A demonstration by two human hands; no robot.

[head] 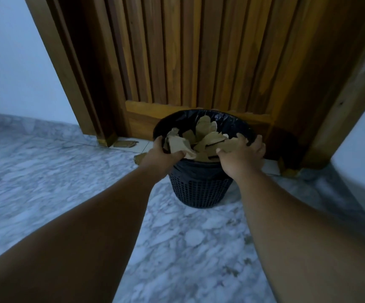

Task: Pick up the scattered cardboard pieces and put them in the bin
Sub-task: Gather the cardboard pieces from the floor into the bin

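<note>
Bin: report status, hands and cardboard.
Left hand grips crumpled cardboard over bin. Right hand grips flat cardboard piece. Loose piece on floor by door frame.

The bin (199, 189) stands on the marble floor (68, 176) close to the wooden door (199, 51), leaving little room behind it. Cardboard pieces (208, 136) heap its mouth to the rim. The left hand (161, 155) and right hand (242, 159), each gripping a piece, fill the near edge. The floor in front and to the left lies open, save two scraps (125, 143) near the door frame (72, 84). A white wall (362, 149) crowds the right.
</note>
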